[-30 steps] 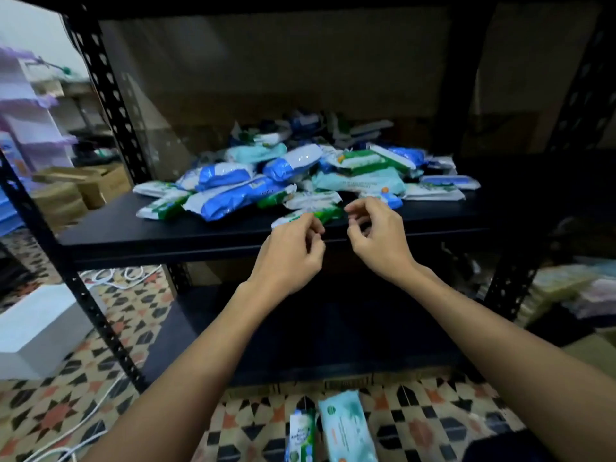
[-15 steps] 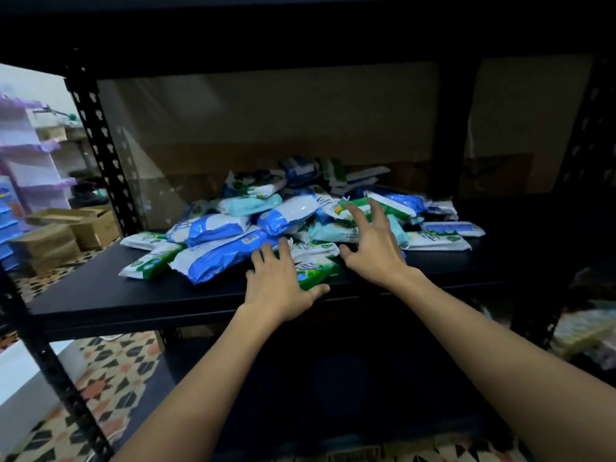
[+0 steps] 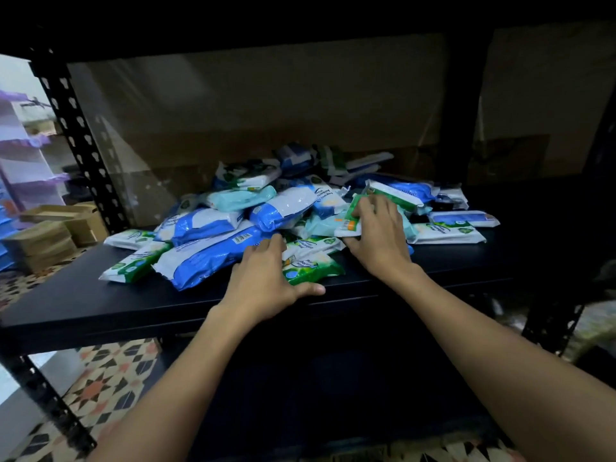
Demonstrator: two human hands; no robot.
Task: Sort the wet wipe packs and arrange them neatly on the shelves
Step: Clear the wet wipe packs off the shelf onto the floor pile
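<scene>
A loose heap of wet wipe packs [image 3: 286, 208], blue, teal and green-and-white, lies in the middle of a black shelf board [image 3: 100, 305]. My left hand [image 3: 263, 285] grips a green-and-white pack [image 3: 313, 266] at the heap's front edge, thumb along its near side and fingers over its left end. My right hand [image 3: 376, 235] lies on the heap a little farther back. Its fingers curl round a small green pack with an orange mark [image 3: 351, 215].
Perforated black uprights [image 3: 80, 135] frame the shelf, with another board close overhead. A lower shelf lies dark beneath. Cardboard boxes [image 3: 50, 235] stand on the patterned tile floor [image 3: 106, 378] at left. More packs show dimly at the far right [image 3: 593, 321].
Both hands went from hovering before the shelf edge onto the heap. The left closed on the front green-and-white pack, and the right curled round a small green pack. The view tilted upward.
</scene>
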